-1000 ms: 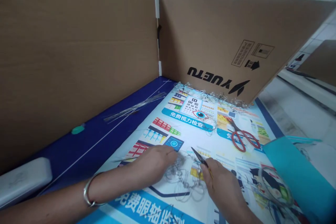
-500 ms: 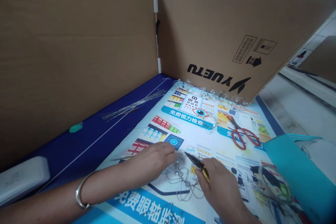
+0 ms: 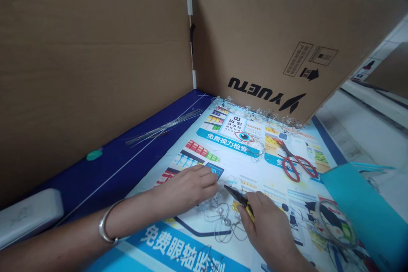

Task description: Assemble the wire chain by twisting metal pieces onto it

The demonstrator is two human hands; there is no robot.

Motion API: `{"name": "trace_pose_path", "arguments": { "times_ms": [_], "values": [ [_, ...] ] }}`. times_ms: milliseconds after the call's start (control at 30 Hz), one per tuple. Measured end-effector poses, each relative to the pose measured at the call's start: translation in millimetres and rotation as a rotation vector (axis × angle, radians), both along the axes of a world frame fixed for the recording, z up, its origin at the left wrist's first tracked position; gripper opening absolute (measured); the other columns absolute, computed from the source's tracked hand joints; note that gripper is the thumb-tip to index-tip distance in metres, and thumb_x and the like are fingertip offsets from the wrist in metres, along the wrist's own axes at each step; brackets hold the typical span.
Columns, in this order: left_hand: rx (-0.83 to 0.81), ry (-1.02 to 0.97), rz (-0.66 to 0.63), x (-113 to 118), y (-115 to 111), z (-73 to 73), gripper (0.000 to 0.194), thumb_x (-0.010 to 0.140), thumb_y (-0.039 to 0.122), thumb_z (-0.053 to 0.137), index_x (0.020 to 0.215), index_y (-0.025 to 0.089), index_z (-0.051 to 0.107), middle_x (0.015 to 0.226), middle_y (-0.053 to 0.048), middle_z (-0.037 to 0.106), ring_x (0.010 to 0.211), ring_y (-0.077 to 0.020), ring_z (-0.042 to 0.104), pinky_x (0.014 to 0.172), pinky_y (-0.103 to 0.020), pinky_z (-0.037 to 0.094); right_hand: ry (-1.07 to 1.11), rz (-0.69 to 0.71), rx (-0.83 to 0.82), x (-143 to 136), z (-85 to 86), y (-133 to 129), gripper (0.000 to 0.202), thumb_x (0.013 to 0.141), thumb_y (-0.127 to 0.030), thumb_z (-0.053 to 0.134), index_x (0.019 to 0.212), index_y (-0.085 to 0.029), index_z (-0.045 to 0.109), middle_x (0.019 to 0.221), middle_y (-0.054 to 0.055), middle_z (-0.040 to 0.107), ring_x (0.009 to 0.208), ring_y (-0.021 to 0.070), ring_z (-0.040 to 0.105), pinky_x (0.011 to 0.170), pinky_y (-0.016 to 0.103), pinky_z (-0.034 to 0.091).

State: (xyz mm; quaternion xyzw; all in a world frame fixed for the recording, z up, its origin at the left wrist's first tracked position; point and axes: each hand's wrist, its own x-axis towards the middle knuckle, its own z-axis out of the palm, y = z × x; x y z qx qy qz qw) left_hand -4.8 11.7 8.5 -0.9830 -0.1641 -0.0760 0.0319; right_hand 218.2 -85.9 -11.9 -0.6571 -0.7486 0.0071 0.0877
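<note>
My right hand (image 3: 268, 223) clamps needle-nose pliers (image 3: 236, 195); whether my left hand (image 3: 190, 185) pinches anything, I can't tell. I'd steady the wire loops (image 3: 227, 222) first.

Lower centre: left hand (image 3: 199, 185) is hiding whether its fingertips are gripping wires (image 3: 227, 222); strands are blurring together. Right hand (image 3: 269, 227) is covering part of the pliers (image 3: 236, 195). Left edge is cropping the white case (image 3: 32, 212); right edge is cropping the teal item (image 3: 360, 204).
</note>
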Motion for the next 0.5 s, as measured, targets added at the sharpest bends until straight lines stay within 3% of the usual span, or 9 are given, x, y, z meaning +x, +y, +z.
{"name": "trace_pose_path", "arguments": {
  "times_ms": [500],
  "values": [
    [-0.273, -0.054, 0.168, 0.5, -7.5, 1.8, 0.023, 0.080, 0.004, 0.041, 0.087, 0.020, 0.057, 0.081, -0.003, 0.054, 0.072, -0.0165, 0.051, 0.063, -0.027, 0.041, -0.010, 0.008, -0.019, -2.2, 3.0, 0.0, 0.014, 0.087, -0.034, 0.043, 0.085, -0.022, 0.050, 0.080, 0.004, 0.056, 0.075, 0.0205, 0.053, 0.060, 0.028, 0.033]
  ]
}}
